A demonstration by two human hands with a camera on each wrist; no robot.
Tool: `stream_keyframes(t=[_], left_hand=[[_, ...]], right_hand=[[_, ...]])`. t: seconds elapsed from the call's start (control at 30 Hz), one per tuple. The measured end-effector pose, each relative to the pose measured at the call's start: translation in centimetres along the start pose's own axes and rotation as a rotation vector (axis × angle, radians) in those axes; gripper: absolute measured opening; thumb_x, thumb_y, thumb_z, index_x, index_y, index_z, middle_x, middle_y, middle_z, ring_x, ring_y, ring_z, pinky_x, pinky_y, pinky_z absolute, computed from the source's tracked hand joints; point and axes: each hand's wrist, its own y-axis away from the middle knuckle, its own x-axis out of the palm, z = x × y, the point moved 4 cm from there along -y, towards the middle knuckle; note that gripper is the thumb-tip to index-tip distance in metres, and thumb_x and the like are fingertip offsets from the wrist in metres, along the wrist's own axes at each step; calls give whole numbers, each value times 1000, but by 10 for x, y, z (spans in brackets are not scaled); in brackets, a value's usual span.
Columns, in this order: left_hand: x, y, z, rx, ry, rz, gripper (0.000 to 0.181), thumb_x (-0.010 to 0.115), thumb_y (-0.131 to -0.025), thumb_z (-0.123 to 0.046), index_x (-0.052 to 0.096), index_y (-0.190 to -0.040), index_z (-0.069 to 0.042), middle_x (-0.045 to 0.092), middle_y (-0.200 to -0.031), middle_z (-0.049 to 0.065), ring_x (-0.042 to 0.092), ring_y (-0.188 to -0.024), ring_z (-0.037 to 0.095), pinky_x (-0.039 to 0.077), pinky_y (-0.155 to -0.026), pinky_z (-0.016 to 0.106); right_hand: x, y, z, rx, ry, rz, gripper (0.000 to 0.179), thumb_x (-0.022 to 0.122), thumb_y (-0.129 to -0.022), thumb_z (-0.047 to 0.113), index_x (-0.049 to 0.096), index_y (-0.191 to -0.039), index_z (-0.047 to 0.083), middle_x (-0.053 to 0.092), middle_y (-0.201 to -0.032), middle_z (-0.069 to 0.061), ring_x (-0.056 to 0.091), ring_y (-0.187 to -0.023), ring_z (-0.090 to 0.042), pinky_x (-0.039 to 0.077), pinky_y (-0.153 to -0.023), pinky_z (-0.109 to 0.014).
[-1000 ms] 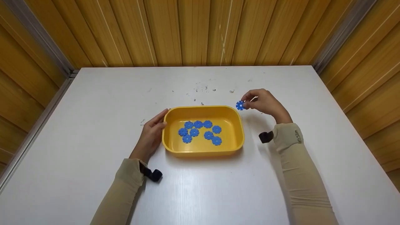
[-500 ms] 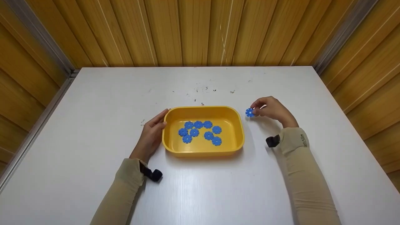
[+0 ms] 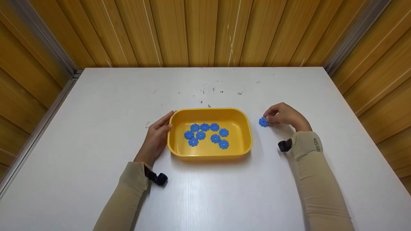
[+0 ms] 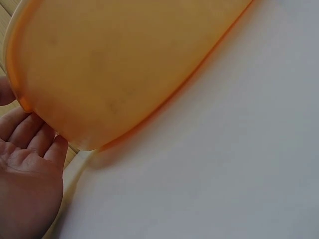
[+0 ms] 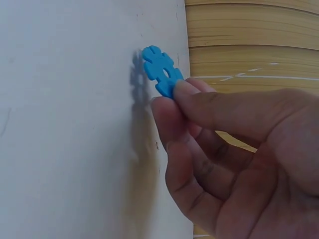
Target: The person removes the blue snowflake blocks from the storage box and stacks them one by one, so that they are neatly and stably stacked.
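A yellow plastic basin (image 3: 210,157) stands on the white table, with several blue flower-shaped plastic discs (image 3: 223,144) lying on its floor. My left hand (image 3: 155,138) holds the basin's left end, thumb at the rim and fingers along the outer wall. In the left wrist view, the fingers of that hand (image 4: 30,169) meet the end of the basin (image 4: 124,69). To the right of the basin, my right hand (image 3: 287,117) pinches one blue notched disc (image 3: 263,122) between thumb and fingers. The right wrist view shows this disc (image 5: 158,67) tilted on edge, just off the tabletop, its shadow beside it.
The white table (image 3: 205,195) extends around the basin, with dark scuff marks behind it. Wood-patterned panels (image 3: 199,32) rise at the back and sides. A black wrist camera sits on each sleeve.
My right hand has moved right and nearer to me, carrying the pinched disc away from the basin's right corner and lower toward the table. The left hand and basin have stayed put.
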Motion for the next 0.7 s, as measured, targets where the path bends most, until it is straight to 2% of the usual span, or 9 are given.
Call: stream_keyframes(t=[0.27, 0.43, 0.7], left_hand=[[0, -1, 1, -11, -3, -9, 53, 46, -95, -2, 39, -147, -11, 36, -154, -1, 34, -142, 12, 34, -113, 25], [0, 0, 1, 7, -2, 2, 53, 45, -95, -1, 39, -147, -8, 36, -155, 1, 33, -143, 13, 33, -113, 26], [0, 0, 0, 10, -3, 4, 53, 45, -94, -1, 39, -147, -8, 35, -155, 1, 32, -143, 13, 32, -114, 26]], right_hand=[[2, 1, -2, 2, 17, 17, 22, 64, -88, 12, 67, -106, 0, 67, -90, -5, 54, -82, -19, 47, -73, -23], [2, 1, -3, 9, 28, 18, 21, 65, -87, 12, 68, -105, 1, 66, -88, -3, 52, -82, -19, 45, -72, -23], [3, 1, -5, 28, 37, 26, 21, 64, -87, 11, 68, -105, 1, 65, -91, -4, 51, -84, -20, 44, -74, -25]])
